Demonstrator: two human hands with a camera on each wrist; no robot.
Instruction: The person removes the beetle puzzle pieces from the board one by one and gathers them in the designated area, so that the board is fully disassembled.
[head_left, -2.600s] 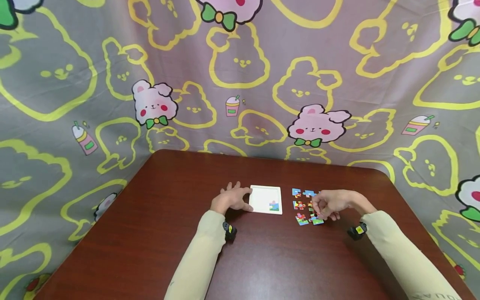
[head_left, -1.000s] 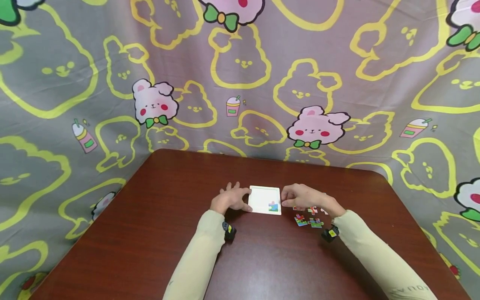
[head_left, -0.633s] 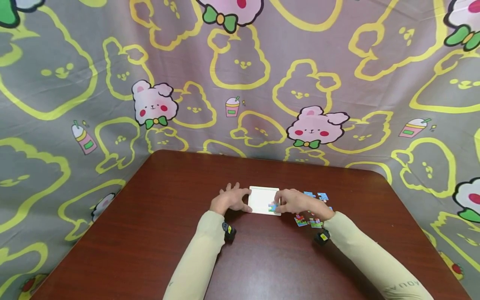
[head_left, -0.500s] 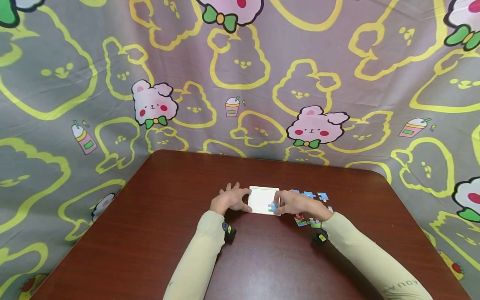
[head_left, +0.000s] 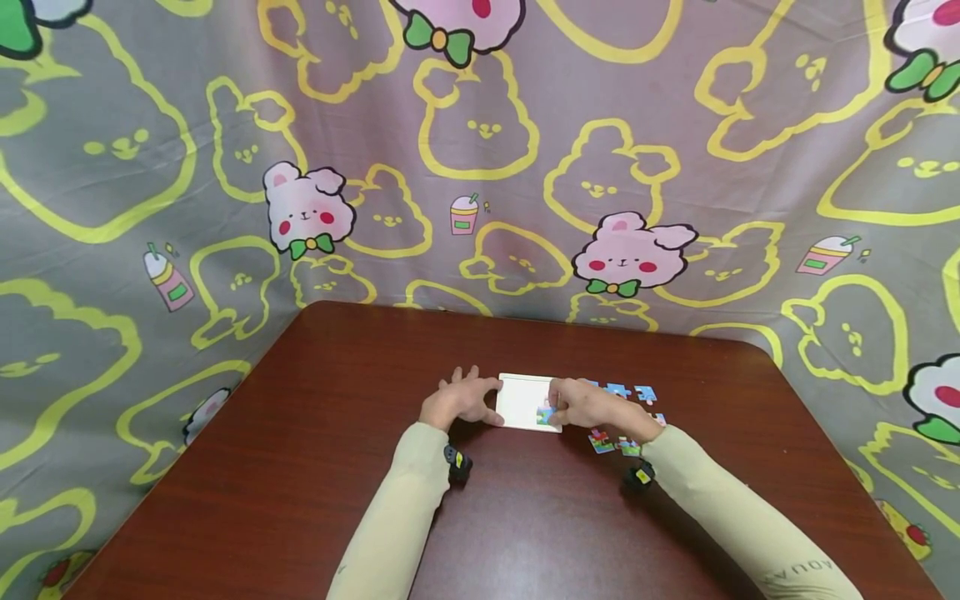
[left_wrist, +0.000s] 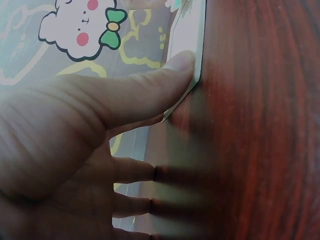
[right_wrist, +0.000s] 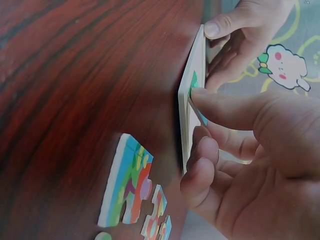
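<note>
A white square puzzle tray (head_left: 519,404) lies flat on the table, a colourful puzzle piece (head_left: 544,417) in its near right corner. At the tray's left edge, my left hand (head_left: 467,398) presses with a straight thumb (left_wrist: 165,80); its other fingers stretch out on the far side. My right hand (head_left: 588,404) is over the tray's right side. In the right wrist view, its thumb (right_wrist: 225,107) and forefinger pinch a thin jigsaw piece (right_wrist: 198,112), tilted against the tray and mostly covered by the fingers.
Several loose jigsaw pieces (head_left: 618,390) lie right of the tray, partly under my right forearm; a near one (right_wrist: 127,180) shows large in the right wrist view. The brown table (head_left: 495,517) ends at a patterned curtain (head_left: 487,208).
My right hand has moved left from the loose pieces to the tray's right side, bringing a jigsaw piece. My left hand has stayed at the tray's left edge.
</note>
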